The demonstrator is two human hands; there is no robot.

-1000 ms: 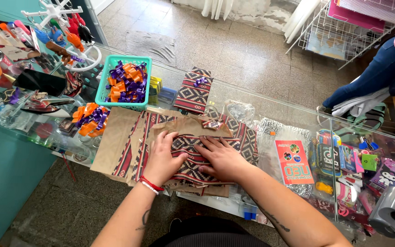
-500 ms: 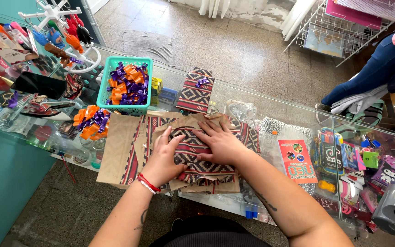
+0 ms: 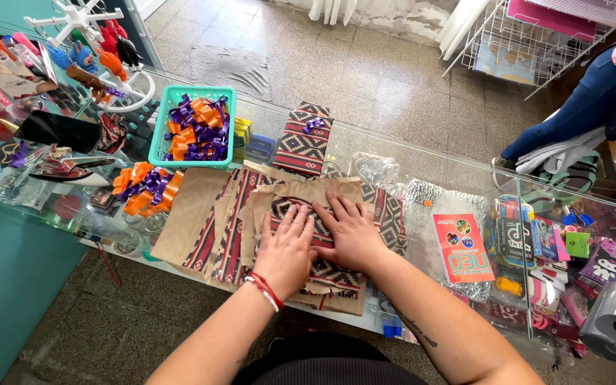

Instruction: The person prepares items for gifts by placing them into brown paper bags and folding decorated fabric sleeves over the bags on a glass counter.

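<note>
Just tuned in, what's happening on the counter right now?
A person stands at a glass counter with both hands flat on a patterned paper bag that tops a spread of similar brown bags. The left hand and right hand lie side by side, palms down, pressing it. A teal basket of orange and purple bows sits to the upper left, with loose bows beside it.
</note>
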